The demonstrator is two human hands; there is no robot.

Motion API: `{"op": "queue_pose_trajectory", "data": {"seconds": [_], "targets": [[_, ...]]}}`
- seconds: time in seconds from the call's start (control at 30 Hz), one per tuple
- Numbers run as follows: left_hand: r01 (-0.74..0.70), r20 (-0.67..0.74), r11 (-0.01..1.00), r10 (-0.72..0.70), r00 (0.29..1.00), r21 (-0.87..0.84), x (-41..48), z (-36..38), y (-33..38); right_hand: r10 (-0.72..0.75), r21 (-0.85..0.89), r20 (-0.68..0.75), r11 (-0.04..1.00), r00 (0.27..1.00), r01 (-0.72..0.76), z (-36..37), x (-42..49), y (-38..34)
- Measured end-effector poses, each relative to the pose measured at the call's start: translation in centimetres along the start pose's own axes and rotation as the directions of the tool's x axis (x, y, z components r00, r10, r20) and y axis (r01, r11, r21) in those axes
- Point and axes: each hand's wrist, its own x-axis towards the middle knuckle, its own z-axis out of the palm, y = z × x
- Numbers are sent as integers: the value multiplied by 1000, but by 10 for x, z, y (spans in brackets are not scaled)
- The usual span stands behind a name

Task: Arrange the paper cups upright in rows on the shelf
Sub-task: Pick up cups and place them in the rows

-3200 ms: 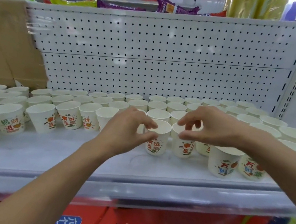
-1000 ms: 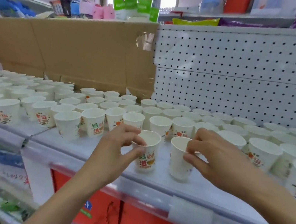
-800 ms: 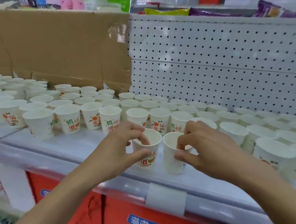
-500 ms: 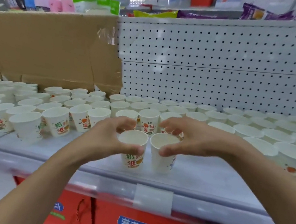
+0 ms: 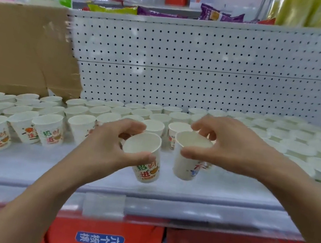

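We see both hands busy in front of the pegboard (image 5: 184, 72). Our left hand (image 5: 107, 148) grips a printed cup (image 5: 146, 167) at the rim, thumb on the near side, fingers behind. Our right hand (image 5: 229, 147) pinches a second cup (image 5: 185, 165) by its rim the same way. Both cups are well forward of the pegboard, side by side, slightly tilted; we can't tell if their bases touch the shelf (image 5: 239, 190). The rows of upright cups (image 5: 114, 114) stand closer to the pegboard. A cardboard box (image 5: 20, 46) sits at the pegboard's left end.
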Motion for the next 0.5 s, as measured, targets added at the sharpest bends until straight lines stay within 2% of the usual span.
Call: {"op": "queue_pose_trajectory", "data": {"seconds": [0.13,0.27,0.5], "targets": [[-54,126,997,61,990,-63,21,55,37,125,-143,-29,981,992,-128,-26,-26,41],[-42,214,997,56,975,-69,34,93,54,160,-326,-18,932,987,-157,-22,-35,67],[-50,167,997,59,984,-52,30,117,62,110,-405,9,909,994,-97,-18,-42,82]]}}
